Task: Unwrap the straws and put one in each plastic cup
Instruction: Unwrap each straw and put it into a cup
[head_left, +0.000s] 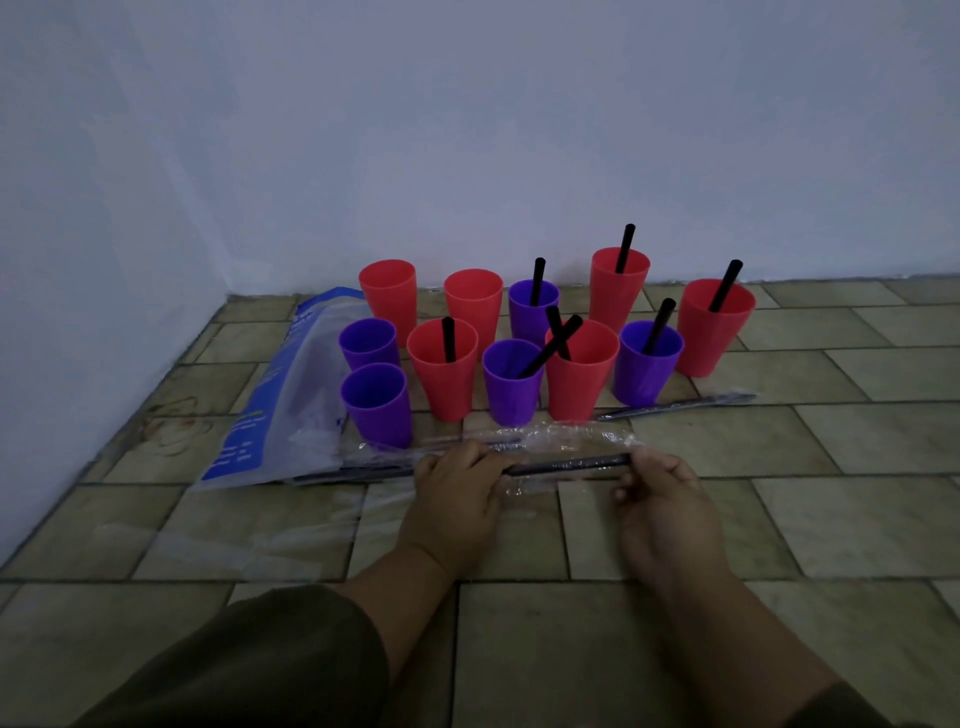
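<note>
Several red and purple plastic cups stand on the tiled floor by the wall. Black straws stick out of several of them, such as the red cup (619, 280) at the back. The two red cups (388, 291) at the back left and two purple cups (377, 402) at the left hold no straw. My left hand (457, 488) and my right hand (660, 493) each pinch one end of a black straw (566, 464) in clear wrapping, held level just in front of the cups.
A blue and clear plastic bag (270, 405) lies at the left of the cups. Crumpled clear wrappers (561, 434) lie in front of the cups. Another wrapped straw (675, 405) lies on the floor at the right. The wall runs close behind the cups.
</note>
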